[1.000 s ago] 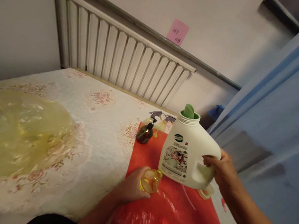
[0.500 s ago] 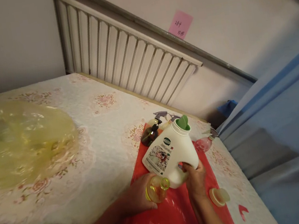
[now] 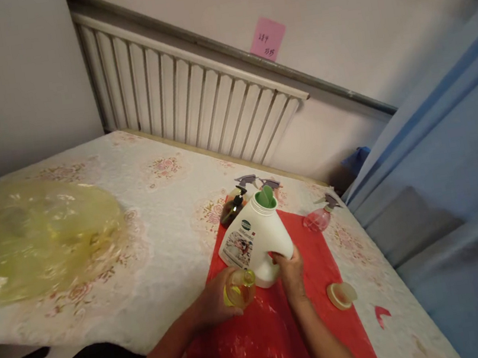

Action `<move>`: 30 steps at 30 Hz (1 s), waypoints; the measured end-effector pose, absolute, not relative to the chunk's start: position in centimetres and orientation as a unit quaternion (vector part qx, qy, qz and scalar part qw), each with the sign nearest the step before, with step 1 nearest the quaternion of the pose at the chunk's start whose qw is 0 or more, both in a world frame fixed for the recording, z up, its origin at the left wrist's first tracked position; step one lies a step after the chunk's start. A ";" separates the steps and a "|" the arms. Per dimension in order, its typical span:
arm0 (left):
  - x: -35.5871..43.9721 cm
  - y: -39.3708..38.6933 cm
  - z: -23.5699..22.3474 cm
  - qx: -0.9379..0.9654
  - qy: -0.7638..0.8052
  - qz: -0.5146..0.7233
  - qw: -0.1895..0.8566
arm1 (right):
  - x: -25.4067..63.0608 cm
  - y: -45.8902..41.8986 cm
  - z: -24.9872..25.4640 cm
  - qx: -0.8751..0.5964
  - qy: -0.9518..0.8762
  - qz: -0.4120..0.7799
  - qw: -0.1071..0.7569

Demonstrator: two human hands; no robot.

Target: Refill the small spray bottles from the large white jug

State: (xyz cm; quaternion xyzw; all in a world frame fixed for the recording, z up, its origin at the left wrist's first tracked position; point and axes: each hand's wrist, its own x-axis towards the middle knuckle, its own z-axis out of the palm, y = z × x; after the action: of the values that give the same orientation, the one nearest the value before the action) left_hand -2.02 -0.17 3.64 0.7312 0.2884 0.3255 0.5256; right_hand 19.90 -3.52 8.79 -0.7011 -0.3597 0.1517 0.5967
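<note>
Detergent jug (image 3: 258, 233) leaning beside yellow bottle (image 3: 239, 291)

A floral tablecloth (image 3: 172, 213) is stretching across the view, a yellow plastic bag (image 3: 40, 232) bulging at its nine o'clock. A red plastic sheet (image 3: 308, 252) is lying under the work. Over it, the detergent jug is tilting, its long axis running from seven o'clock at the base to one o'clock at the open mouth. The right hand (image 3: 288, 264) is wrapping its fingers through the handle, at the jug's five o'clock.

The left hand (image 3: 216, 299) is curling around the yellow bottle, just beside the jug's base and nearer to it than to the mouth. The bottle's open neck is pointing towards two o'clock, at the jug's lower side, while the mouth is facing away; whether they are touching is unclear. A pink spray bottle (image 3: 317, 220) is lying at the jug's three o'clock, a pale cap (image 3: 341, 295) at its four.
</note>
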 end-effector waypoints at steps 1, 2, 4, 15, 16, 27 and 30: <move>-2.0 -0.2 3.7 0.743 0.285 0.316 0.517 | 19.8 -3.5 9.1 -0.702 -0.365 0.152 0.592; -2.0 -0.3 3.8 0.754 0.281 0.305 0.509 | 19.8 -3.6 9.3 -0.704 -0.370 0.151 0.588; -2.0 -0.6 4.3 0.763 0.292 0.292 0.497 | 19.7 -3.6 9.8 -0.709 -0.377 0.147 0.578; -2.4 -3.5 8.5 0.737 0.391 0.305 0.460 | 20.5 -8.3 10.8 -0.703 -0.419 0.125 0.561; -2.5 -3.7 8.5 0.734 0.401 0.310 0.452 | 20.6 -9.2 10.6 -0.702 -0.418 0.126 0.563; -3.7 -6.6 10.2 0.715 0.487 0.329 0.378 | 19.7 -16.5 7.9 -0.673 -0.460 0.238 0.528; -3.7 -7.9 10.9 0.712 0.485 0.339 0.379 | 18.5 -17.2 8.0 -0.648 -0.491 0.274 0.514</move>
State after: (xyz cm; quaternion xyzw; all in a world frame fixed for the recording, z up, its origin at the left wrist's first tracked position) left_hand -3.74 -7.89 10.90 0.7118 0.4846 0.3389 0.3789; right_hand 18.54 -17.23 8.01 -0.6479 -0.4910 0.2744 0.5136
